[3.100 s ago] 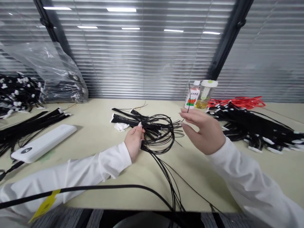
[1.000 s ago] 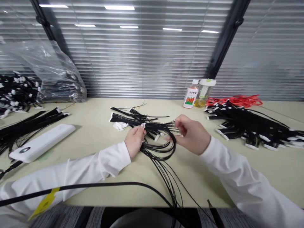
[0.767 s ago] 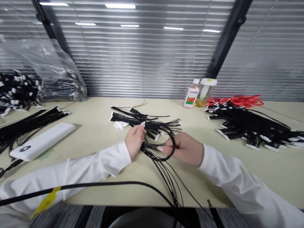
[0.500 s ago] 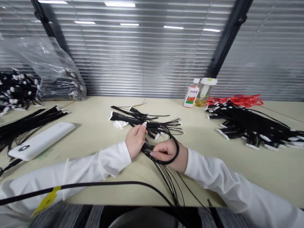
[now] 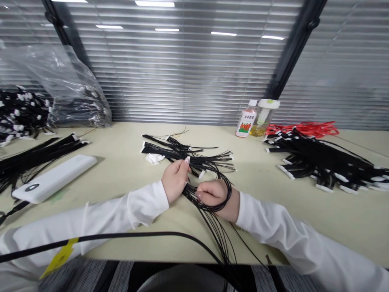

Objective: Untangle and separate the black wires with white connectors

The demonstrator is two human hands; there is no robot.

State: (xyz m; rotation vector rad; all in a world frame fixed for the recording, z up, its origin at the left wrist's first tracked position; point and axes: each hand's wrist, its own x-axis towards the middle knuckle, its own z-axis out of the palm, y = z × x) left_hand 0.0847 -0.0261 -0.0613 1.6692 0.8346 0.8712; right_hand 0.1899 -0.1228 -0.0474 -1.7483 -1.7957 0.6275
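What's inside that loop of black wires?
Inside the loop is the curled right hand; the loop crosses over it near the wrist. Anything in its palm is covered.

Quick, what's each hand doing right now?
Left hand: closed, pinching a white plug.
Right hand: curled closed inside the black wire loop; can't tell whether it's gripping strands.

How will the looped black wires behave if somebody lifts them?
The wires are probably flexible but slightly springy, since they curve in a rounded loop across the right hand. Being thin, they look light. Loose strands run over the edge of the table, so these would likely trail and could tangle.
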